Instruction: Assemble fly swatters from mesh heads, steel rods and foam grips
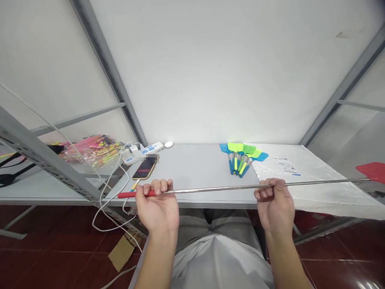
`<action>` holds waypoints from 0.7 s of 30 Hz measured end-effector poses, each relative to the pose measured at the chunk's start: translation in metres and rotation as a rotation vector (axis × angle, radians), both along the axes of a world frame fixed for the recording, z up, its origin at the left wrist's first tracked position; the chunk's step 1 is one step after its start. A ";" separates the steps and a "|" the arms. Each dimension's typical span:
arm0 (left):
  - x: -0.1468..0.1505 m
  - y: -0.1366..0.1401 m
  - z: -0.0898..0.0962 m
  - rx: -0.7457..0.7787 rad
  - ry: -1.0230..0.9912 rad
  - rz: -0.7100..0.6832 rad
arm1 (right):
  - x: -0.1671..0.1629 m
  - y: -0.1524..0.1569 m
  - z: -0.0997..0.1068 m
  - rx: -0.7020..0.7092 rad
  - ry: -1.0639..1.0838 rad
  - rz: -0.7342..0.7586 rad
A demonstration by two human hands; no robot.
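A long telescopic fly swatter stretches across the front of the shelf, its metal rod drawn out. My left hand is closed around its red handle at the left end. My right hand pinches the thin rod right of the middle, thumb on top. The red swatter head reaches the right edge of the view. Behind the rod, several short fly swatters with blue, green and yellow heads lie fanned together on the shelf, their handles pointing toward me.
A phone lies left of the swatters, beside a white power strip with tangled cables. A white plastic bag covers the right side of the grey shelf. Packets of colourful items sit beyond the left metal post.
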State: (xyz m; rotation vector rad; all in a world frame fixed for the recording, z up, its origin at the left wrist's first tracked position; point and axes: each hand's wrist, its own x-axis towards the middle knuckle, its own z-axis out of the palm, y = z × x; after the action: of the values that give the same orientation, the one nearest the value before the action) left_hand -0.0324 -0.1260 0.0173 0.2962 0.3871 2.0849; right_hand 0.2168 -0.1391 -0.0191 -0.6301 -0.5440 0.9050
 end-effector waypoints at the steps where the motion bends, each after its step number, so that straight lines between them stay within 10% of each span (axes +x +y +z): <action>1: 0.001 0.000 -0.001 -0.006 -0.009 0.005 | -0.002 0.000 -0.001 -0.001 -0.009 0.004; 12: 0.048 -0.012 -0.011 -0.001 0.029 -0.128 | -0.049 -0.007 -0.016 -0.026 -0.062 0.293; 21: 0.052 -0.010 -0.018 -0.074 0.017 -0.277 | -0.018 0.004 -0.019 -0.088 -0.068 0.273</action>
State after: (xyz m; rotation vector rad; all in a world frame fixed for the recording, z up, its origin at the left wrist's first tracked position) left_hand 0.0201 -0.1359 -0.0007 0.3052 0.4081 1.7941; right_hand 0.1988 -0.1354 -0.0377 -0.6782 -0.6650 1.1723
